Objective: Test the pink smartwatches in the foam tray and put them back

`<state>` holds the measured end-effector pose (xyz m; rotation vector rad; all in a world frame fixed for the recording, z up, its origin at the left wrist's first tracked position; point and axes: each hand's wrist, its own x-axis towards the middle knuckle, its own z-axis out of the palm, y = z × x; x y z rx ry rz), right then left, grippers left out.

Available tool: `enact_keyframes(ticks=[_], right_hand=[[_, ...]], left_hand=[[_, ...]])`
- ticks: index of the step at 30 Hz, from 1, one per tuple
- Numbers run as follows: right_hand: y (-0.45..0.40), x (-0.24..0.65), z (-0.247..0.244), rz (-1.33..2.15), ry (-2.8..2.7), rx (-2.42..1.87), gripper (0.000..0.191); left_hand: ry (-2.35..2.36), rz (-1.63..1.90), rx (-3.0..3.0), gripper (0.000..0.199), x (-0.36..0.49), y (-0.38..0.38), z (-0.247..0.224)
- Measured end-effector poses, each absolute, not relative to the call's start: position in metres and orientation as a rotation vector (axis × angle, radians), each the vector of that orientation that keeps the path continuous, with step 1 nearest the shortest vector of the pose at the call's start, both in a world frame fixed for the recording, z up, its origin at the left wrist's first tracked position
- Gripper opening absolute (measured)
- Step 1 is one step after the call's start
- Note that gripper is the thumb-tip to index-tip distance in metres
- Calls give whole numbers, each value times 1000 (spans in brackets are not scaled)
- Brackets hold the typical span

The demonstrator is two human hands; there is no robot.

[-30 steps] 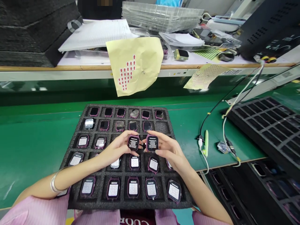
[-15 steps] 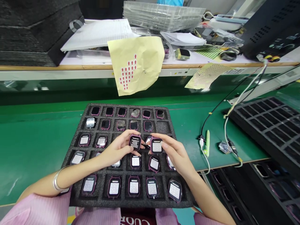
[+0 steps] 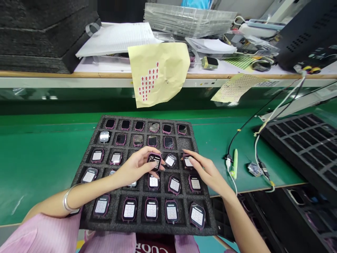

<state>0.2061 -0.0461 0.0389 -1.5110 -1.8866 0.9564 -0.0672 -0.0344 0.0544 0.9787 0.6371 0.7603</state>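
Observation:
A black foam tray (image 3: 113, 224) with square pockets lies in front of me, holding several smartwatch bodies with purple frames. My left hand (image 3: 140, 165) grips a purple smartwatch (image 3: 154, 162) above the middle of the tray; its dark screen shows white text lines, and the thumb lies on the screen's edge. At the right end of the third row, my right hand (image 3: 202, 168) has its fingers around another purple smartwatch (image 3: 188, 161) with a white list on its lit screen. Between the hands, a silver-looking smartwatch (image 3: 170, 160) sits tilted in its pocket.
A shelf (image 3: 110, 81) runs along the back with papers, clear plastic trays (image 3: 189, 20) and a yellow sticker sheet (image 3: 159, 73) hanging down. To the right lie cables, a green pen (image 3: 235, 163), a crumpled clear wrapper (image 3: 254, 169) and more black trays (image 3: 297, 140).
My right hand has moved right with its smartwatch, from beside the left one to the third row's end pocket. The left hand's smartwatch screen shows different text. The view has shifted slightly.

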Motion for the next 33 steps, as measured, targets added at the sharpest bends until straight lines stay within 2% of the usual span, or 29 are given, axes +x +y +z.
enact_keyframes(ticks=[4,9,12,15,18,22,24,28,33], right_hand=[[-47,210,31,846,-2134,-1475,49],[-42,212,41,621,-2222,-1565,35],[-23,204,45,495,-2231,-1456,30],[5,186,39,601,-2286,-1344,24],[25,165,27,595,-2194,-1480,16],[34,150,14,589,-2016,-1604,24],[34,151,15,673,-1958,-1596,31],[21,159,33,898,-1890,-1470,29],[-25,168,50,1566,-1434,-999,21]], left_hand=[[606,769,997,32,-68,-35,54],[616,757,1012,47,-68,-35,53],[638,752,1035,43,-68,-34,52],[671,759,1055,38,-67,-33,51],[703,762,1068,36,-67,-31,50],[711,754,1080,37,-68,-28,49],[714,754,1079,37,-68,-28,49],[720,751,1070,38,-70,-28,50],[705,753,1063,37,-72,-29,49]])
